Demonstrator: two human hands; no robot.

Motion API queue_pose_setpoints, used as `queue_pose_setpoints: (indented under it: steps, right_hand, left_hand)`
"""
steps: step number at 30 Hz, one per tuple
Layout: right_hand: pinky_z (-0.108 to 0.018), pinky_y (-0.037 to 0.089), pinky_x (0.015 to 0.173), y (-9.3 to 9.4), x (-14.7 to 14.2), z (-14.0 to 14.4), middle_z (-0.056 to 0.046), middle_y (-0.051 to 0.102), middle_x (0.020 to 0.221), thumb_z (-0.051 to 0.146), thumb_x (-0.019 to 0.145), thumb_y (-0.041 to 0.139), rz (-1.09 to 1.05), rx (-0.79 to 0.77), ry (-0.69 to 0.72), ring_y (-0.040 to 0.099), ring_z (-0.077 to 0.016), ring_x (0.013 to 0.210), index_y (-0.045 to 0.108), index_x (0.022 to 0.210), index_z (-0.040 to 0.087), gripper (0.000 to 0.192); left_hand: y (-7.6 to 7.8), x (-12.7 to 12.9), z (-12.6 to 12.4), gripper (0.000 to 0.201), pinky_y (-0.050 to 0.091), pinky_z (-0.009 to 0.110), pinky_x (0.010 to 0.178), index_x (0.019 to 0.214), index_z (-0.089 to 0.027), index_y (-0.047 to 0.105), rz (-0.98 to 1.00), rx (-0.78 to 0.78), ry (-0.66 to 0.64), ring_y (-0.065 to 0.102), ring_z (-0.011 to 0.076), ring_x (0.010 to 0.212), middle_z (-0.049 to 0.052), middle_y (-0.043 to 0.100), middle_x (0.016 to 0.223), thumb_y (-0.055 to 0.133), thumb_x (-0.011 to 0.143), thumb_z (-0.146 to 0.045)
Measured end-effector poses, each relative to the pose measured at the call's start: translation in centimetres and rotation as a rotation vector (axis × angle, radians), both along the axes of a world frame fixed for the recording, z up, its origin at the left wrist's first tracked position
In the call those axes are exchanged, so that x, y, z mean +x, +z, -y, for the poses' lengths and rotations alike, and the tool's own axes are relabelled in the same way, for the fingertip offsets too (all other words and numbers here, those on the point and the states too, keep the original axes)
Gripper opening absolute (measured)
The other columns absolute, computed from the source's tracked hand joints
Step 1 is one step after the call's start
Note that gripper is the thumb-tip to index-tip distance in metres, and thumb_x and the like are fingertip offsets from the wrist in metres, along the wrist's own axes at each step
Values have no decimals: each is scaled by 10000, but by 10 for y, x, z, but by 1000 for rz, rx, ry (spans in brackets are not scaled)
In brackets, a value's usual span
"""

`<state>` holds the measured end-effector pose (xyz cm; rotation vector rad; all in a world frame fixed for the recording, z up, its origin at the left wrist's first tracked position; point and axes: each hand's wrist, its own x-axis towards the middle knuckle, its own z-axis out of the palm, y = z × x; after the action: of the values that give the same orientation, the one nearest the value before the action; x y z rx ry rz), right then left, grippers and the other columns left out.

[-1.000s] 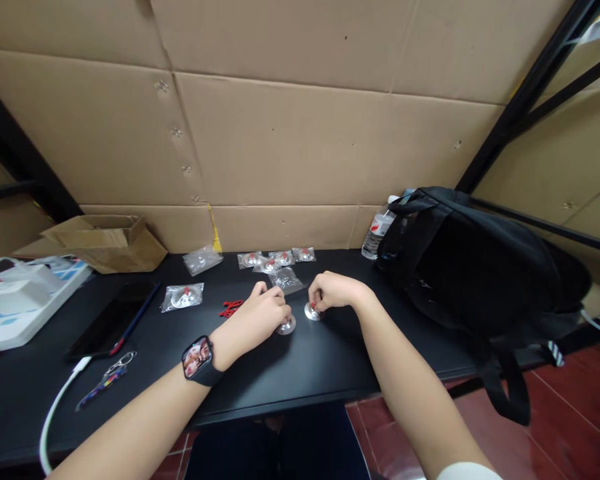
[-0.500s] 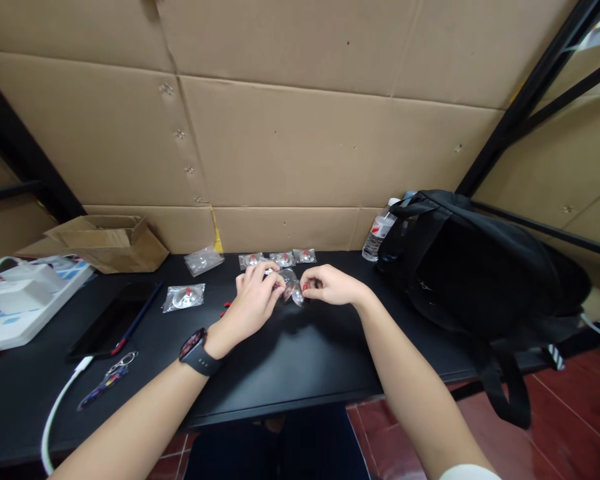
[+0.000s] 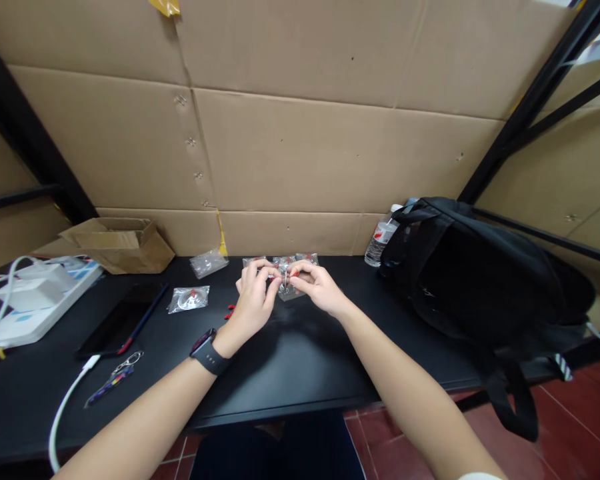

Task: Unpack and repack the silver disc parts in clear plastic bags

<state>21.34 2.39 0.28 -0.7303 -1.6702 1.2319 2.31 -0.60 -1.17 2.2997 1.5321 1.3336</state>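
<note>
My left hand (image 3: 253, 293), with a dark watch (image 3: 210, 352) on its wrist, has its fingertips pinched on a small shiny round piece (image 3: 285, 283). Facing it, my right hand (image 3: 321, 287) pinches a small red piece (image 3: 294, 273) against the same round piece. The fingers partly hide both pieces, so their exact kind cannot be told. Behind the hands lie several small transparent packets (image 3: 307, 257) with red and silvery contents. Another packet (image 3: 189, 299) rests to the left. Small red pieces (image 3: 229, 311) lie beside my left hand.
On the left are a power strip (image 3: 45, 307), a phone (image 3: 123, 320), a keychain (image 3: 114, 380) and a brown paper bag (image 3: 125, 247). An empty plastic bag (image 3: 209, 263) lies near the cardboard wall (image 3: 290, 153). A water bottle (image 3: 380, 240) and black backpack (image 3: 485, 287) stand right.
My right hand has moved in toward my left hand, bringing the red piece up to the round piece. The whole view has shifted slightly.
</note>
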Motion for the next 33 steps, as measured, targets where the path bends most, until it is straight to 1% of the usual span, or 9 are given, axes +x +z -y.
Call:
queue_pose_setpoints:
  steps: [3,7,9,13,19,25,28,30,33]
  right_hand:
    - [-279,590,720,-2,-3,3,-66,609,1251,482,769,792,-65,-73,4,688,-145,819,627,880,195,350]
    - [-284,623,694,-3,-4,3,-73,681,1131,463,758,809,-93,-137,-10,730,-156,774,646,907,175,363]
    - [-285,636,666,-4,-4,2,-66,693,1107,458,760,811,-95,-149,-19,747,-165,749,656,1003,191,393]
    - [-315,662,687,-9,-8,2,-59,665,1196,441,770,812,-148,-145,-4,763,-171,755,655,1170,254,469]
    - [-367,669,767,-10,-10,3,-67,653,1197,403,726,854,-189,-193,38,761,-183,799,668,1174,235,514]
    - [-370,668,751,-12,-9,2,-64,664,1167,318,570,938,-156,-128,19,724,-205,901,671,1131,224,628]
    - [-352,661,714,-15,-9,0,-49,655,1141,314,575,931,-144,-126,20,723,-181,836,649,1121,232,620]
    - [-348,654,707,-15,-7,-2,-40,647,1145,324,603,914,-118,-127,22,721,-164,787,628,1126,245,601]
    - [-348,626,787,-10,4,-8,-44,648,1159,334,652,878,-34,-55,-49,711,-168,847,606,1144,243,570]
  left_hand:
    - [-2,0,-1,169,383,459,962,1027,-259,596,-1,-5,19,500,275,1169,78,539,1238,467,1015,-368]
    - [-4,0,-3,177,388,462,953,1031,-263,598,-11,-18,34,512,274,1158,78,551,1224,467,1013,-380]
    - [-4,1,-2,189,394,461,941,1029,-264,600,-16,-22,50,519,275,1150,80,559,1212,457,1015,-386]
    - [-5,1,-3,205,395,459,940,1019,-263,604,-6,-28,75,528,275,1146,78,570,1204,448,1017,-395]
    - [-8,0,-6,184,396,453,942,1020,-260,604,14,-32,78,542,270,1123,67,584,1183,471,1009,-386]
    - [-7,0,-5,178,403,456,952,1006,-261,613,2,-27,81,550,271,1121,64,595,1158,475,1005,-375]
    - [-6,-1,-6,169,415,458,974,1005,-259,623,2,-43,41,553,268,1126,62,604,1143,496,996,-370]
    - [-7,-3,-9,178,425,440,1001,1004,-257,632,35,-45,-24,561,257,1139,59,616,1132,498,996,-374]
    - [-11,-5,-15,252,436,390,1035,1091,-246,631,112,-63,-144,585,228,1166,65,641,1180,431,1029,-385]
